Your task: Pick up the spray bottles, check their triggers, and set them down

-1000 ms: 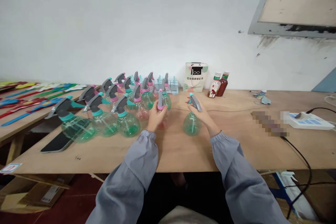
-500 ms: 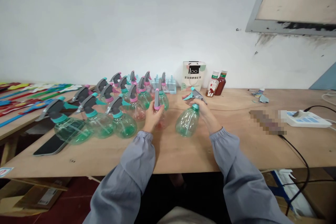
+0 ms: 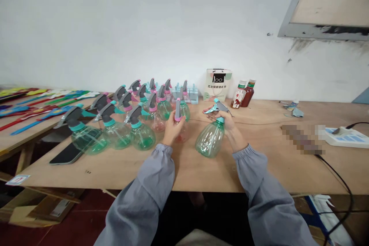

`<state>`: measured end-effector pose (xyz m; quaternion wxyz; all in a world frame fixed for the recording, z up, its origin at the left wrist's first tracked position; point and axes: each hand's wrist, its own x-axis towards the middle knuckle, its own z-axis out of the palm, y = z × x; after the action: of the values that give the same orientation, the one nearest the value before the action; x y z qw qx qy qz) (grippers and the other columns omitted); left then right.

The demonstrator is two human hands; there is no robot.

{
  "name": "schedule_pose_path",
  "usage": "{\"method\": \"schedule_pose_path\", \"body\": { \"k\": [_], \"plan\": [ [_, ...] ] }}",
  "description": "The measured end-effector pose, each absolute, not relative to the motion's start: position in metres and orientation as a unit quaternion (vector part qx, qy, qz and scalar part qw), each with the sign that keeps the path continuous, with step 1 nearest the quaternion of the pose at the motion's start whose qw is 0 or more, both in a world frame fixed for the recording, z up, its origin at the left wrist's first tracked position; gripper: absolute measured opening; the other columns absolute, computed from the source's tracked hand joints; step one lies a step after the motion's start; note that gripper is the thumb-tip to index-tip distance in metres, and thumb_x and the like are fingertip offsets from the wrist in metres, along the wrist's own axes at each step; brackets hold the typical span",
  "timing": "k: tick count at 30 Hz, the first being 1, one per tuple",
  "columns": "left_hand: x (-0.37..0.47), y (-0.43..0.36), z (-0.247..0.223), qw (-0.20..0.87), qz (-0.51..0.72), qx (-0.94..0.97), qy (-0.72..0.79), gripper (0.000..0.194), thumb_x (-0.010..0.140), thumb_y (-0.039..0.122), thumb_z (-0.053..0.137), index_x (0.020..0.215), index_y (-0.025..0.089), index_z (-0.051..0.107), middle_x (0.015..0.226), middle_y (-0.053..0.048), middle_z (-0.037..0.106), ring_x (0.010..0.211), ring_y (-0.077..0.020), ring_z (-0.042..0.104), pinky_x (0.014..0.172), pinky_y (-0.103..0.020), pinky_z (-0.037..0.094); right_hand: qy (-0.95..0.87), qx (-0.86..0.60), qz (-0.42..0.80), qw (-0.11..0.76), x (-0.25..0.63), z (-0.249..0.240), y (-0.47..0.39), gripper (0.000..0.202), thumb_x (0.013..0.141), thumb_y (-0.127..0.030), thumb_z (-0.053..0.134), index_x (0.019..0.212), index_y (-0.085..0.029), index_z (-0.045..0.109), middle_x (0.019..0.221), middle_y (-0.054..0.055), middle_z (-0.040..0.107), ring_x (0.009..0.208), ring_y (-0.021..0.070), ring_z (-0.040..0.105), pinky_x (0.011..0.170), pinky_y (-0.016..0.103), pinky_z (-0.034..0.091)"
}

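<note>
Right hand [image 3: 230,125] clamped on a tilted green spray bottle [image 3: 210,142]; left hand [image 3: 173,127] wraps a pink spray bottle [image 3: 179,125] on the bench [image 3: 259,161].

Workshop: plywood bench [image 3: 201,169], spray-bottle rows [image 3: 138,103]

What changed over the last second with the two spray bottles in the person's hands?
The right hand has lifted the green spray bottle off the table and tilted it, base toward the person; a second ago it stood upright under that hand. The left hand keeps its hold on the pink spray bottle, which still stands. The rows of spray bottles stayed put.
</note>
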<state>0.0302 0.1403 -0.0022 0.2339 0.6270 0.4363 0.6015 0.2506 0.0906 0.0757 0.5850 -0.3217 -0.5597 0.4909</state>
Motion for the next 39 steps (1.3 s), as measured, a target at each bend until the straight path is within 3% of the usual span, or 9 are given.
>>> {"method": "schedule_pose_path", "body": {
  "k": [6, 12, 18, 23, 29, 35, 39],
  "plan": [
    [0.03, 0.141, -0.003, 0.224, 0.604, 0.626, 0.44, 0.036, 0.085, 0.044, 0.066, 0.113, 0.022, 0.06, 0.093, -0.002, 0.068, 0.083, -0.0157, 0.063, 0.081, -0.028, 0.047, -0.522, -0.337, 0.465, 0.63, 0.256, 0.071, 0.096, 0.018, 0.048, -0.027, 0.054, 0.066, -0.025, 0.051, 0.06, 0.0, 0.059, 0.065, 0.0209, 0.061, 0.066, 0.036, 0.052],
    [0.03, 0.14, -0.003, 0.227, 0.601, 0.629, 0.438, 0.035, 0.085, 0.043, 0.065, 0.113, 0.022, 0.06, 0.09, -0.001, 0.067, 0.08, -0.0152, 0.061, 0.08, -0.028, 0.047, -0.537, -0.319, 0.458, 0.632, 0.256, 0.072, 0.097, 0.024, 0.049, -0.029, 0.053, 0.073, -0.026, 0.056, 0.08, 0.004, 0.07, 0.087, 0.0268, 0.068, 0.08, 0.043, 0.055],
    [0.031, 0.139, -0.001, 0.223, 0.606, 0.629, 0.433, 0.033, 0.085, 0.043, 0.065, 0.111, 0.022, 0.06, 0.091, -0.002, 0.067, 0.081, -0.0153, 0.062, 0.078, -0.027, 0.046, -0.545, -0.34, 0.454, 0.618, 0.259, 0.071, 0.096, 0.018, 0.049, -0.031, 0.052, 0.066, -0.026, 0.05, 0.063, 0.001, 0.058, 0.075, 0.0256, 0.065, 0.073, 0.043, 0.054],
    [0.031, 0.14, -0.003, 0.242, 0.602, 0.624, 0.436, 0.035, 0.085, 0.045, 0.065, 0.112, 0.022, 0.06, 0.089, -0.001, 0.068, 0.077, -0.0146, 0.061, 0.074, -0.027, 0.046, -0.555, -0.308, 0.46, 0.62, 0.253, 0.073, 0.093, 0.028, 0.05, -0.026, 0.055, 0.077, -0.027, 0.062, 0.082, 0.002, 0.072, 0.089, 0.0275, 0.069, 0.083, 0.045, 0.057],
    [0.031, 0.138, -0.001, 0.237, 0.604, 0.623, 0.436, 0.036, 0.084, 0.043, 0.066, 0.113, 0.022, 0.061, 0.093, -0.002, 0.069, 0.084, -0.0159, 0.064, 0.078, -0.027, 0.047, -0.504, -0.336, 0.439, 0.663, 0.249, 0.071, 0.092, 0.013, 0.05, -0.027, 0.057, 0.062, -0.027, 0.054, 0.062, -0.001, 0.061, 0.067, 0.0217, 0.064, 0.075, 0.04, 0.058],
    [0.031, 0.137, 0.0, 0.244, 0.604, 0.616, 0.442, 0.037, 0.083, 0.042, 0.068, 0.114, 0.022, 0.061, 0.087, 0.0, 0.068, 0.077, -0.0143, 0.063, 0.076, -0.026, 0.048, -0.566, -0.322, 0.435, 0.622, 0.246, 0.071, 0.089, 0.026, 0.054, -0.029, 0.056, 0.08, -0.026, 0.061, 0.09, 0.004, 0.072, 0.099, 0.0293, 0.068, 0.086, 0.045, 0.055],
    [0.032, 0.138, 0.0, 0.241, 0.607, 0.615, 0.442, 0.036, 0.082, 0.042, 0.068, 0.112, 0.023, 0.062, 0.086, 0.0, 0.067, 0.077, -0.0147, 0.063, 0.075, -0.026, 0.048, -0.542, -0.345, 0.407, 0.649, 0.25, 0.065, 0.095, 0.016, 0.057, -0.031, 0.054, 0.072, -0.026, 0.052, 0.073, 0.002, 0.062, 0.081, 0.0247, 0.065, 0.077, 0.041, 0.053]
  ]
}}
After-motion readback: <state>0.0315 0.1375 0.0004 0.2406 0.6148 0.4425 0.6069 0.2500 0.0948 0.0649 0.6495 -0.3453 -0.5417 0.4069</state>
